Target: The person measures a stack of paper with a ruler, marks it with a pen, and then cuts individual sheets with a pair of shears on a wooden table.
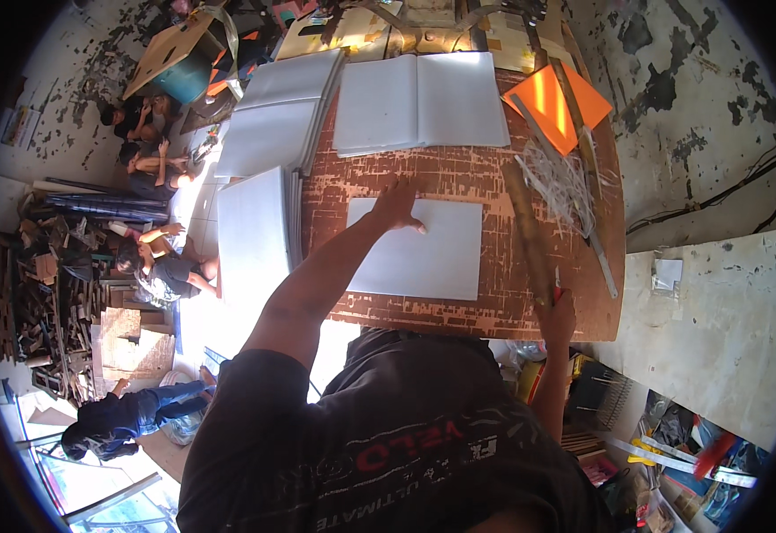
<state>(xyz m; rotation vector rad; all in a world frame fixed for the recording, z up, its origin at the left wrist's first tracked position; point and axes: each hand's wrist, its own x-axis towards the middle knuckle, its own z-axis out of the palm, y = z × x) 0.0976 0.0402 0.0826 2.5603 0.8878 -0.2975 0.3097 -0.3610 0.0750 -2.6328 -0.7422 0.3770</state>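
1. Apparently, the white sheet (pixel 441 262) serves as the middle of the work: it lies flat on the scored brown tabletop (pixel 388 313), directly before the person; take it as the centre of the dial, with twelve pointing away from the body.
2. At twelve o'clock on it, the left hand (pixel 395 206) bears on the far edge, probably to keep the sheet from sliding. Its fingers are spread, the thumb well apart and lying over the white surface; they grasp nothing.
3. At four o'clock, beside the sheet, the right hand (pixel 558 318) is curled closed around a small red tool (pixel 557 291). The lower end of a long brown strip (pixel 526 226) meets this hand; I cannot tell whether the fingers grip that too.
4. White paper piles stand at nine (pixel 254 226) and ten o'clock (pixel 272 129), and an opened white stack (pixel 374 107) at twelve, seemingly set around the sheet to leave working space.
5. Crumpled clear plastic (pixel 558 188) lies at two o'clock, and an orange sheet (pixel 594 103) between one and two, both likely pushed aside.
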